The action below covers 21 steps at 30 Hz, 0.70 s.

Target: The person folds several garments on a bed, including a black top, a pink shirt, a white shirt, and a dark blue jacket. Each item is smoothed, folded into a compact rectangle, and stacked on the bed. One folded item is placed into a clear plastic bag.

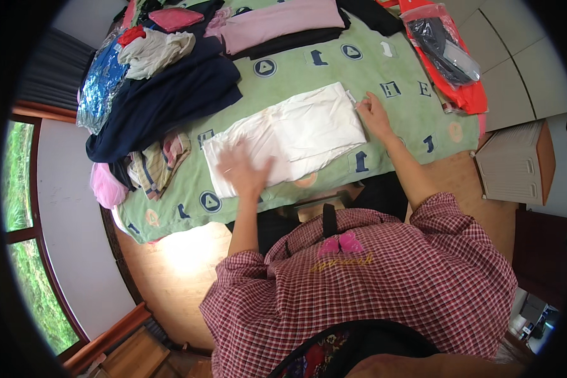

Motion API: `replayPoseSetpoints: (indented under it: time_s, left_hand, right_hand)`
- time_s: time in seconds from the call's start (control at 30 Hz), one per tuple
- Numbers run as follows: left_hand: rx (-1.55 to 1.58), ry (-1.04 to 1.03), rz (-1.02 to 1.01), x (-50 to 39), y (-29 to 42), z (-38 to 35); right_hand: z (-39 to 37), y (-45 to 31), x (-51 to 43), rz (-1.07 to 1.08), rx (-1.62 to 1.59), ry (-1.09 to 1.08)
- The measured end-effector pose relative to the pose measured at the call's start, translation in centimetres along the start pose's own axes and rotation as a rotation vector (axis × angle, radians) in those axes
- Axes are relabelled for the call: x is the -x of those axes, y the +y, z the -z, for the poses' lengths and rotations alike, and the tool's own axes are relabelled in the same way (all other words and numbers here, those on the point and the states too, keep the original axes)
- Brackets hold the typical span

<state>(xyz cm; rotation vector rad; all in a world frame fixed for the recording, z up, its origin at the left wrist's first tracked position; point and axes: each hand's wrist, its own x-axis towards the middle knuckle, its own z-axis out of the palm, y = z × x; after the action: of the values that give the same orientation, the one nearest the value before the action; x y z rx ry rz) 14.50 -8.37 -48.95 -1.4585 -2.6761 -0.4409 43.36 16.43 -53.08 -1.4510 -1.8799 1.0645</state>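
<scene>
A folded white garment (pixel 312 125) lies flat on a green patterned blanket (pixel 288 82) before me, its surface lightly creased. My left hand (pixel 244 167) is over the garment's left part with fingers spread, blurred by motion. Whether its palm presses on the cloth is hard to tell. At the garment's right end, my right hand (pixel 374 115) has its fingers apart beside a small white tag (pixel 351 97). Contact between those fingertips and the tag is unclear.
Dark navy clothing (pixel 170 99), a crumpled cream cloth (pixel 156 52) and a plaid cloth (pixel 158 165) are heaped at left. Folded pink clothing (pixel 283 23) lies at the back. A red bag (pixel 472 97) with plastic-wrapped dark items (pixel 437 45) rests at right, above a white cabinet (pixel 512 163).
</scene>
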Motion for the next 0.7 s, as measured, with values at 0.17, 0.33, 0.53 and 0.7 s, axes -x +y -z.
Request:
replayPoseSetpoints:
  time_s: [0.17,0.33,0.53,0.7]
  left_hand:
    - [0.507,-0.150,0.660,-0.8,-9.6,2.2]
    - [1.222,-0.519,0.740,-3.0,-12.6,2.7]
    - [1.097,-0.723,0.702,-3.4,-11.4,4.3]
    - [1.454,-0.618,0.647,-2.3,-8.5,7.7]
  right_hand:
    - [-0.1,-1.2,-1.1,-0.266,-0.088,-0.240]
    - [-0.5,-3.2,-1.6,-0.373,-0.406,-0.478]
    - [0.3,-4.4,-0.3,-0.440,-0.663,-0.581]
    - [2.2,-5.7,0.1,-0.349,-0.568,-0.477]
